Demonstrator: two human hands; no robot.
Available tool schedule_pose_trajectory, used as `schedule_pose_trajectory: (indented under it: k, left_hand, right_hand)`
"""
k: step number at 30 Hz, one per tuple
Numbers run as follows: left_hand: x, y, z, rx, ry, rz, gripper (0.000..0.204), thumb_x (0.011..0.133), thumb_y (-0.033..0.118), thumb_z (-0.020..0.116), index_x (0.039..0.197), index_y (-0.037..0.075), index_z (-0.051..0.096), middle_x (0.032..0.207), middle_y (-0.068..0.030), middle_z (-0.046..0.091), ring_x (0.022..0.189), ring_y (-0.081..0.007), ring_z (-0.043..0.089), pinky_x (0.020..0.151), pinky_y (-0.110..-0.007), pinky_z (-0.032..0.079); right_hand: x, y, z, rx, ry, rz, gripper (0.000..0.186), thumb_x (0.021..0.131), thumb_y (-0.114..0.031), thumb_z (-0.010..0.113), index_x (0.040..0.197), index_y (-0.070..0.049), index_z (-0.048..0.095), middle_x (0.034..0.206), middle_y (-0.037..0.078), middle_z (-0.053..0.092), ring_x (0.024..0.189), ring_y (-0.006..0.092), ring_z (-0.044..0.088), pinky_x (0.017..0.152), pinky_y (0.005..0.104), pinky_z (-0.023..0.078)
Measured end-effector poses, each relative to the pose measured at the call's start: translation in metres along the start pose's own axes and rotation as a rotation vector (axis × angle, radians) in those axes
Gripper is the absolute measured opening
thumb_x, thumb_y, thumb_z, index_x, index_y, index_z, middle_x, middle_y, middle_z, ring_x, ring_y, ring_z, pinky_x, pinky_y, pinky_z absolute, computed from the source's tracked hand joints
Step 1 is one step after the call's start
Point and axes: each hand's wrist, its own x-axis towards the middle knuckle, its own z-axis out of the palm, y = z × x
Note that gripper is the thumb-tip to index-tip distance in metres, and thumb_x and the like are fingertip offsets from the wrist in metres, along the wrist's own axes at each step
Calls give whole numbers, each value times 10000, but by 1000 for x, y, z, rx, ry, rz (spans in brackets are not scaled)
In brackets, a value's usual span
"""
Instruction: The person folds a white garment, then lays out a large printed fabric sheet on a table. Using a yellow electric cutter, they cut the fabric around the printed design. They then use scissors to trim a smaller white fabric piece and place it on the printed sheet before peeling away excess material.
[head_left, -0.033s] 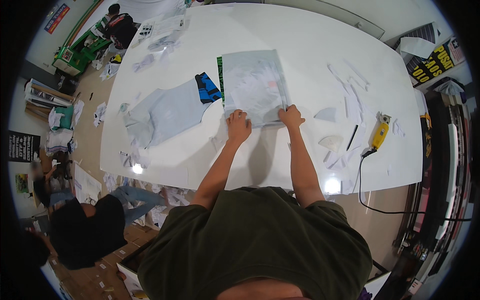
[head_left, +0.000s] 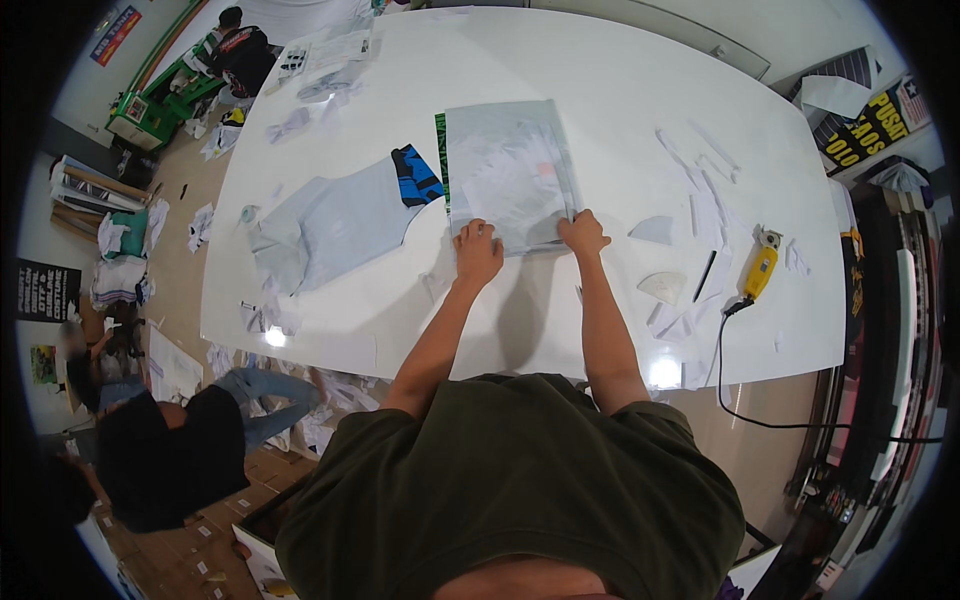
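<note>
A stack of pale grey fabric pieces (head_left: 490,150), roughly rectangular, lies on the white table in front of me, with a whitish patch and a small pink spot on top. A green and black patterned strip (head_left: 440,150) shows along its left side. My left hand (head_left: 478,252) rests at the near left corner, fingers curled over the edge. At the near right corner my right hand (head_left: 584,233) is closed, pinching the edge. To the left lies a pale garment-shaped fabric piece (head_left: 345,225), and a blue and black patterned piece (head_left: 416,178) sits at its upper right end.
On the right lie a yellow electric cutter (head_left: 762,268), its black cord (head_left: 780,424) running off the table, a black pen-like stick (head_left: 705,275) and white scraps (head_left: 703,205). A person in black (head_left: 170,460) sits low left; another person (head_left: 243,58) is far left by a green machine (head_left: 140,118).
My hands and the fabric stack look the same. The person at the lower left has shifted slightly to the left.
</note>
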Motion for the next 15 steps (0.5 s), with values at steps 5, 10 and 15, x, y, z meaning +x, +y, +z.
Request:
schedule_pose_trajectory:
  k: [5,10,15]
  left_hand:
    - [-6,-5,-1,39,-27,-10,377,851,207,703,1177,31,633,1295,-139,514,1227,-343,473,1017,-531,346]
    - [2,4,3,63,-27,2,428,859,279,718,1191,25,628,1305,-151,521,1232,-348,480,1017,-543,348]
    - [8,41,-21,-29,-18,-23,551,846,413,751,1206,15,623,1372,-168,518,1265,-376,503,1022,-574,360]
  right_hand:
    - [9,4,13,-17,-50,-62,387,819,-316,623,1091,-43,655,1098,183,723,1069,365,680,946,598,432]
    - [46,26,4,340,53,-346,329,838,-198,722,1115,-30,659,869,158,723,796,281,708,681,346,523]
    - [9,-39,-77,627,-341,-416,213,911,-108,677,1088,3,638,726,27,602,625,87,552,591,254,474]
